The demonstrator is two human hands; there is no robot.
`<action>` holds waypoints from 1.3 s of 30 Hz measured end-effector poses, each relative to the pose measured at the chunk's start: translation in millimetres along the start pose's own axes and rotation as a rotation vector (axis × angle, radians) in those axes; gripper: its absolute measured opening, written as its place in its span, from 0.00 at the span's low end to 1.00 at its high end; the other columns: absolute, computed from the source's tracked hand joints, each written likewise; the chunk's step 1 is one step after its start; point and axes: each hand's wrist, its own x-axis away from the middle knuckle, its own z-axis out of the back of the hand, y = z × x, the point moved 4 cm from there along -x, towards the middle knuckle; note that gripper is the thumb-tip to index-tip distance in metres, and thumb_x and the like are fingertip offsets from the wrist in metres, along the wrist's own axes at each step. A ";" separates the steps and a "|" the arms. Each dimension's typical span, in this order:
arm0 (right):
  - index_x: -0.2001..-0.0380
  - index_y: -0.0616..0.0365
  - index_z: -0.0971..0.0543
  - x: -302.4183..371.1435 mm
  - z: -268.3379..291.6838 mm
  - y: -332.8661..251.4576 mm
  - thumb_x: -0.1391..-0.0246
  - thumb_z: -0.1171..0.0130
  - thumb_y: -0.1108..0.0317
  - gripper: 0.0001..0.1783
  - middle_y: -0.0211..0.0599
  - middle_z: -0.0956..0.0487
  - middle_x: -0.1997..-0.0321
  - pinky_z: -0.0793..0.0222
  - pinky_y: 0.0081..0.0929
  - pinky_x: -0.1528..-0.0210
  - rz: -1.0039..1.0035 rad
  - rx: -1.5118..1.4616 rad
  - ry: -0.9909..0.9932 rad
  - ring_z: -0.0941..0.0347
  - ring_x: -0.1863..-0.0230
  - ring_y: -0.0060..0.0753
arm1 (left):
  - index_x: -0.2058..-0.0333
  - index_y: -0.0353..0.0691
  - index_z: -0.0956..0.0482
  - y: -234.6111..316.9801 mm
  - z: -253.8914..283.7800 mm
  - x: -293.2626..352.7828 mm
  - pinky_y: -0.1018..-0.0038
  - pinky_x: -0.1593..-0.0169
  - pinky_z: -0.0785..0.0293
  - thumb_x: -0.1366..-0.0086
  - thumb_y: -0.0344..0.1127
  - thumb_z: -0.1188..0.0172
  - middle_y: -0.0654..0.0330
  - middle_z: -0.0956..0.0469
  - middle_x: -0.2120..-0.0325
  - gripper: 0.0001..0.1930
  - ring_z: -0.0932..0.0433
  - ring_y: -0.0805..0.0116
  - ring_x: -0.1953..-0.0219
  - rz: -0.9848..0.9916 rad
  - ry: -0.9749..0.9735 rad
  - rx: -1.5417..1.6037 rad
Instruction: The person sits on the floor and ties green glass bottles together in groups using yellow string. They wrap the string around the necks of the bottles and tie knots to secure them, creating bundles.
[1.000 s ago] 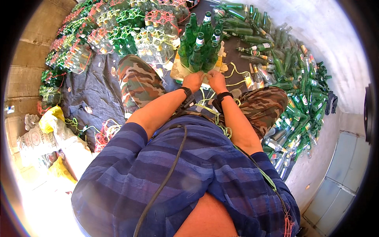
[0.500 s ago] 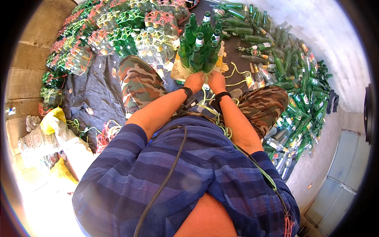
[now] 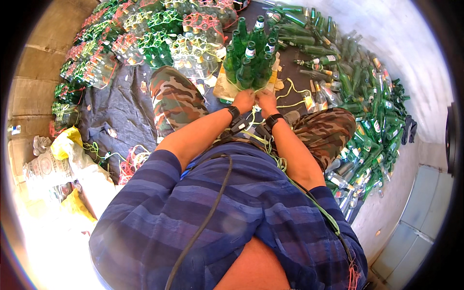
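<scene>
A tight cluster of green glass bottles [image 3: 245, 72] stands upright on a square of cardboard [image 3: 223, 88] between my knees. A pale yellow-green cord [image 3: 253, 115] runs round the bottles low down at the near side. My left hand [image 3: 243, 101] is closed on the cord, close against the nearest bottle. Right beside it, my right hand [image 3: 266, 102] is also closed on the cord, fingers pinched together. The fingertips and any knot between them are too small to make out. Loose cord hangs below the hands toward my lap.
Bundles of bottles [image 3: 195, 55] tied with coloured cord stand at the far left. Many loose bottles [image 3: 355, 79] lie heaped along the right wall. Dark sheeting [image 3: 118, 104] covers the floor. Sacks [image 3: 53, 166] and tangled pink cord [image 3: 131, 164] lie at the left.
The whole view has shifted slightly, so things sit a little lower and to the right. Both hands stay closed on the cord at the bottles' base.
</scene>
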 end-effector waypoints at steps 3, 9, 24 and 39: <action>0.66 0.55 0.23 7.4 -2.4 -2.7 0.38 0.42 0.72 0.01 0.29 0.24 0.71 0.29 0.23 0.67 -0.178 -0.105 -0.104 0.27 0.70 0.24 | 0.68 0.32 0.21 -7.1 -6.1 2.5 0.57 0.65 0.22 0.31 0.37 0.49 0.47 0.18 0.73 0.14 0.18 0.51 0.71 -0.025 -0.004 -0.031; 0.69 0.56 0.26 14.2 -10.9 -11.2 0.40 0.42 0.78 0.05 0.33 0.24 0.73 0.38 0.27 0.79 -0.223 -0.232 -0.035 0.30 0.77 0.28 | 0.67 0.32 0.21 -29.8 -24.6 -0.7 0.63 0.67 0.19 0.32 0.37 0.47 0.49 0.18 0.73 0.13 0.17 0.55 0.71 0.006 -0.013 0.091; 0.67 0.52 0.24 10.1 -1.1 -0.6 0.34 0.43 0.65 0.07 0.24 0.27 0.75 0.40 0.20 0.75 -0.491 -0.162 -0.092 0.34 0.77 0.20 | 0.68 0.36 0.18 -46.4 -33.1 3.9 0.54 0.58 0.21 0.52 0.34 0.29 0.50 0.20 0.64 0.13 0.19 0.46 0.60 0.077 -0.041 0.089; 0.61 0.58 0.24 4.9 0.5 7.9 0.44 0.40 0.81 0.09 0.31 0.24 0.71 0.38 0.22 0.75 -0.310 -0.051 -0.100 0.29 0.74 0.24 | 0.67 0.33 0.18 -67.4 -51.8 2.4 0.57 0.57 0.21 0.47 0.32 0.31 0.48 0.18 0.65 0.10 0.17 0.45 0.61 0.123 -0.114 0.225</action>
